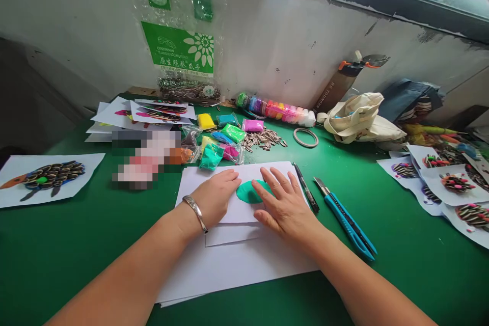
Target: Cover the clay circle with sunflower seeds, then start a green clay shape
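Note:
A flat green oval of modelling clay [246, 192] lies on a white sheet of paper [229, 215] in front of me. My right hand [282, 198] is open over it, fingers spread; some fingertips rest on the clay and cover its right part. My left hand [216, 194], with a silver bangle on the wrist, lies on the paper at the clay's left edge. Its fingers are close together and slightly bent, holding nothing visible. More white sheets [237, 270] are stacked underneath. Right of the paper lie a black pen [306, 187] and a blue utility knife [346, 219] with its blade out.
Behind the paper are bagged coloured clay [211, 156], sunflower seeds [263, 138] and a tape ring [305, 137]. A seed bag [179, 51] leans on the wall near a bottle [336, 81] and cloth bag [355, 122]. Seed-decorated pictures lie left [53, 178] and right [458, 183].

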The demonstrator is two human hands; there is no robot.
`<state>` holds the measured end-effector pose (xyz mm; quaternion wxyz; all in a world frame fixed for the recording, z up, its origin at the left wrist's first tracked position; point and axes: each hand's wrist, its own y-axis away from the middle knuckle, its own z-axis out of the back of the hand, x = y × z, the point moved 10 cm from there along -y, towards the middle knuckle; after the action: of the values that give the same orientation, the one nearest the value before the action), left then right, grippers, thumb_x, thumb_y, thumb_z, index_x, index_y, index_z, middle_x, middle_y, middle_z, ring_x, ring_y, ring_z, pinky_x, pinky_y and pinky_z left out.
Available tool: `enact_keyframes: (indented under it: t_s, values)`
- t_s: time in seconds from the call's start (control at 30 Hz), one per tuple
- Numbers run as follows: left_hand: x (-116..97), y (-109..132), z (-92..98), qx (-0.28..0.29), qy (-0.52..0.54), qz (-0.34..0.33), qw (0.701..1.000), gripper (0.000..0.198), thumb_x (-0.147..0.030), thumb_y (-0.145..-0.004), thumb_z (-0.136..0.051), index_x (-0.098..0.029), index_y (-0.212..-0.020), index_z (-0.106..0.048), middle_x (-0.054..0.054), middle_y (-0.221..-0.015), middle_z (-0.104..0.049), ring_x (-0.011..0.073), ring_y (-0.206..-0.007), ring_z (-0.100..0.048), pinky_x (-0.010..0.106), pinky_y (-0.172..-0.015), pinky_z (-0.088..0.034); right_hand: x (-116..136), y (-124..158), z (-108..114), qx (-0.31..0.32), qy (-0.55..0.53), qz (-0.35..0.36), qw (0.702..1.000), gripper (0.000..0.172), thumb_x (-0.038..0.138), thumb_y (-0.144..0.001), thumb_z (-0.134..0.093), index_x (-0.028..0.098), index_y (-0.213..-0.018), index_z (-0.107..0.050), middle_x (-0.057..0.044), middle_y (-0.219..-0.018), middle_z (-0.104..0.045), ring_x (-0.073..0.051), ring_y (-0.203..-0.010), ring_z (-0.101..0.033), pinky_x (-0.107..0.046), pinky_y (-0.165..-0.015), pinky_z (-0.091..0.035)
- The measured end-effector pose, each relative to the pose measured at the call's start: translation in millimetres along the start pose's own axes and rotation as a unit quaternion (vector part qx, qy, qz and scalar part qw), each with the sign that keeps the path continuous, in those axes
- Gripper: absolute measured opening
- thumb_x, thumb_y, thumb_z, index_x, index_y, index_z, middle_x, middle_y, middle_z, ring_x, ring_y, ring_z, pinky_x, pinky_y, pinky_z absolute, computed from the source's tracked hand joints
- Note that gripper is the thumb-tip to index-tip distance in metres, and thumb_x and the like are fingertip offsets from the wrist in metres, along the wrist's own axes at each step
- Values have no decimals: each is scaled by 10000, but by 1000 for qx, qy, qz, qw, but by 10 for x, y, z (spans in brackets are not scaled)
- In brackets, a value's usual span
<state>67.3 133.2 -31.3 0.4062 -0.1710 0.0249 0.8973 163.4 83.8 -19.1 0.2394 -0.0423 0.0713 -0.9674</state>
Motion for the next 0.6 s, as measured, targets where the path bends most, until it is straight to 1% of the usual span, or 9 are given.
enact_keyframes:
  t_s: [0.07, 0.13, 0.23, 0.3, 0.47, 0.53, 0.6]
  values:
    - [1, -6, 32, -4, 4, 0, 1000, 520, 75, -714, -428, -96, -1175, -597, 148, -1269, -592, 261, -1250, -486, 415, -1037, -431, 46, -30, 46, -3, -4, 1, 1000, 523, 505, -939, -376, 231, -1380, -442, -140, -1510, -299, -365, -1385, -216, -657, -1062, -171]
    - [0, -15, 59, -9, 9, -2, 1000, 490, 67, -724, -429, -106, -1141, -619, 142, -1245, -608, 256, -1229, -508, 414, -1030, -438, 114, -77, 72, 8, -14, 7, 1000, 494, 499, -942, -376, 244, -1352, -478, -130, -1500, -324, -364, -1382, -226, -661, -1062, -168]
    - [7, -24, 75, -12, 6, -2, 1000, 422, 51, -737, -444, -153, -1030, -668, 104, -1185, -644, 232, -1186, -544, 378, -1017, -452, 215, -158, 69, 35, -28, 24, 999, 488, 519, -939, -363, 248, -1313, -521, -118, -1487, -352, -367, -1372, -244, -668, -1064, -156]
    - [16, -24, 75, -11, 1, 2, 1000, 391, 45, -736, -460, -156, -988, -682, 99, -1161, -654, 229, -1171, -555, 358, -1013, -454, 252, -204, 58, 44, -33, 32, 998, 506, 539, -935, -353, 236, -1295, -539, -114, -1480, -365, -372, -1366, -251, -668, -1067, -149]
    - [7, -17, 81, -14, 13, 3, 1000, 378, 44, -737, -471, -139, -990, -683, 122, -1152, -648, 254, -1175, -543, 388, -1015, -450, 244, -247, 35, 31, -40, 39, 998, 474, 514, -931, -388, 236, -1272, -564, -112, -1441, -423, -358, -1344, -293, -645, -1067, -185]
    - [3, -18, 79, -13, 25, 4, 1000, 361, 43, -744, -464, -133, -965, -689, 128, -1114, -657, 259, -1152, -553, 393, -1002, -459, 217, -241, 27, 24, -42, 33, 998, 462, 501, -929, -404, 242, -1278, -562, -120, -1444, -418, -357, -1338, -307, -642, -1059, -206]
    - [5, -20, 73, -10, 32, 6, 999, 367, 47, -743, -459, -125, -974, -687, 135, -1119, -650, 261, -1149, -552, 391, -996, -463, 183, -236, 21, 19, -41, 22, 999, 467, 501, -927, -409, 248, -1294, -547, -123, -1457, -400, -365, -1339, -306, -655, -1049, -207]
